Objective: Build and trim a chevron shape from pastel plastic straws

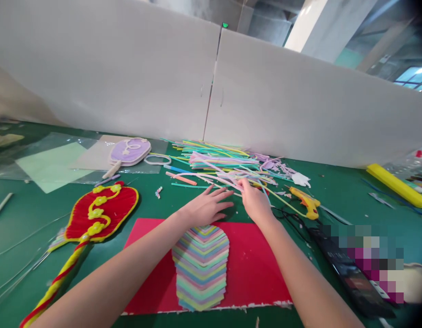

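Near the centre, my left hand (209,207) is open, palm down with fingers spread, just above the top of a striped pastel chevron piece (202,269). That piece lies on a red board (255,264). To its right, my right hand (253,196) has its fingers pinched together at the near edge of a loose pile of pastel pipe cleaners (224,161). Pale pink strands meet its fingertips, and it seems to grip them. The exact number of strands cannot be made out.
A red fan with yellow trim (111,212) and a purple fan (130,151) lie left. Rightward are a yellow glue gun (308,202), black cables, a phone (350,273) and a yellow bar (397,186). A grey partition (282,100) stands behind the green table (156,205).
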Tool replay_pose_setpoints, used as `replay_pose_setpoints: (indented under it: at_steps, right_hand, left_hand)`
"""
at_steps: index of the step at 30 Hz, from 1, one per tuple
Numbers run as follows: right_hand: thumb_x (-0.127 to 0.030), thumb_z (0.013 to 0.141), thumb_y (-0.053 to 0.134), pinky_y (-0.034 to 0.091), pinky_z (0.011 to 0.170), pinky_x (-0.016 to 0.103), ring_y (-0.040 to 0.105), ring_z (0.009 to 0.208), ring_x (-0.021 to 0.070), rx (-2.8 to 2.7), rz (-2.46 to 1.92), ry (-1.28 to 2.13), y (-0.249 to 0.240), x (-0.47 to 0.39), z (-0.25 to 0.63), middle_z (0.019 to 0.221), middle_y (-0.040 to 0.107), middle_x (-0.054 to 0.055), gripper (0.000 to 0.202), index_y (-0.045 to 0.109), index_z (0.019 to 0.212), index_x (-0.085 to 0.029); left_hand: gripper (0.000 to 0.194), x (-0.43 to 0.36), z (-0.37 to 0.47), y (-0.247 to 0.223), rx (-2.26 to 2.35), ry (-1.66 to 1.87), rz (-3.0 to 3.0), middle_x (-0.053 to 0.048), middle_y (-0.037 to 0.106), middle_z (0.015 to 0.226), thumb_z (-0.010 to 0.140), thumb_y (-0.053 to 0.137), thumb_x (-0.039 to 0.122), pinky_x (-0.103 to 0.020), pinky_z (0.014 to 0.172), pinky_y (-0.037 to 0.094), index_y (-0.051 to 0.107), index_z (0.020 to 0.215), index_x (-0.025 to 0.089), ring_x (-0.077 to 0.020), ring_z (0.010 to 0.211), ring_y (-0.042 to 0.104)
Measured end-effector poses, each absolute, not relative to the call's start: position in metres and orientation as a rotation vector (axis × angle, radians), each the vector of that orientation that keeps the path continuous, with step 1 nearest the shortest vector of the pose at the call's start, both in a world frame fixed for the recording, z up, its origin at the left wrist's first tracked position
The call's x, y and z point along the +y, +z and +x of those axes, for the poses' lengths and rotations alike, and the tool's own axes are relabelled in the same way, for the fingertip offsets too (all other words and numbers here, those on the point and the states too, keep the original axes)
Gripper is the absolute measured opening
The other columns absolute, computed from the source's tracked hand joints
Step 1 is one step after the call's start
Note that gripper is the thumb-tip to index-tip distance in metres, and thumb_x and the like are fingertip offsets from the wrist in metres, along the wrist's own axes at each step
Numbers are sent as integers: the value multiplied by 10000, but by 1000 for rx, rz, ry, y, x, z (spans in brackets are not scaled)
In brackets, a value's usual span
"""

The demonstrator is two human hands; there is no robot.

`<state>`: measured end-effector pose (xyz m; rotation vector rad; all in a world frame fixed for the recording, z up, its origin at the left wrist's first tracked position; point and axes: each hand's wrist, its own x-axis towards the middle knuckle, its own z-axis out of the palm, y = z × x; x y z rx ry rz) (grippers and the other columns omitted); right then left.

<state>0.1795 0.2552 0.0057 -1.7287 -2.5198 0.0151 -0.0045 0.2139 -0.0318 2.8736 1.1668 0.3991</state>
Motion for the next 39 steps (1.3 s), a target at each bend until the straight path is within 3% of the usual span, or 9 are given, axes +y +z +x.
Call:
replay_pose_setpoints:
  at_steps: [5,11,17,20,22,24,29,33,39]
  right_hand:
    - [-136,895,332,290,519,233,590,625,168,-2384,-1583,158,14,256,191,772,659,40,166,465,975,-198]
    - [-190,908,335,272,500,225,576,599,174,-2438,-1468,141,24,244,203,710,623,20,124,443,963,-218]
    - [-150,901,371,248,493,224,611,637,177,-2540,-1517,118,28,240,209,795,652,47,122,441,981,-210]
    - [-152,903,380,249,500,226,620,641,184,-2594,-1545,171,29,235,204,777,658,57,122,450,991,-198]
    - [-142,895,387,279,520,221,629,687,183,-2629,-1477,281,33,229,201,831,665,62,134,453,996,-200]
    - [-115,878,388,323,561,212,628,750,171,-2646,-1356,415,40,219,200,911,661,54,172,455,1005,-211]
    - [-254,901,437,396,620,218,597,724,146,-2640,-1190,585,60,195,205,869,649,7,155,513,1035,-244]
    - [-455,815,590,448,684,244,609,789,165,-2633,-1066,644,64,185,203,946,660,28,373,558,1133,-261]
    - [-328,952,376,470,746,257,623,828,155,-2593,-966,619,61,182,206,890,673,30,301,658,915,-228]
  left_hand:
    - [525,233,-13,-44,1202,324,2706,-59,262,1514,904,344,525,-551,1093,123,397,1369,287,-284,1386,215]
    - [441,252,-15,-42,1425,359,2643,-106,433,1422,960,287,320,-433,1075,250,403,1357,167,-207,1318,372]
    - [266,200,-8,-8,1206,718,3109,-71,688,884,935,372,204,-283,735,471,603,1046,134,-164,819,636]
    - [315,177,-4,13,1154,900,3229,-103,653,1075,920,433,192,-305,818,456,500,1221,130,-177,973,606]
    - [423,172,-5,25,1416,924,3120,-130,536,1296,906,480,267,-405,973,380,425,1313,166,-239,1185,492]
    - [478,173,-10,34,1542,822,3021,-120,508,1326,883,521,318,-478,1024,316,411,1335,213,-276,1251,427]
    - [249,174,-29,38,1367,533,2737,-37,651,893,931,413,253,-264,744,473,612,1070,199,-158,841,627]
    - [250,165,-33,36,1362,538,2560,-33,655,903,935,385,235,-235,667,449,621,1007,192,-152,806,619]
    - [299,147,-34,51,1284,595,2389,-15,677,890,927,399,379,-214,669,434,642,968,210,-139,786,611]
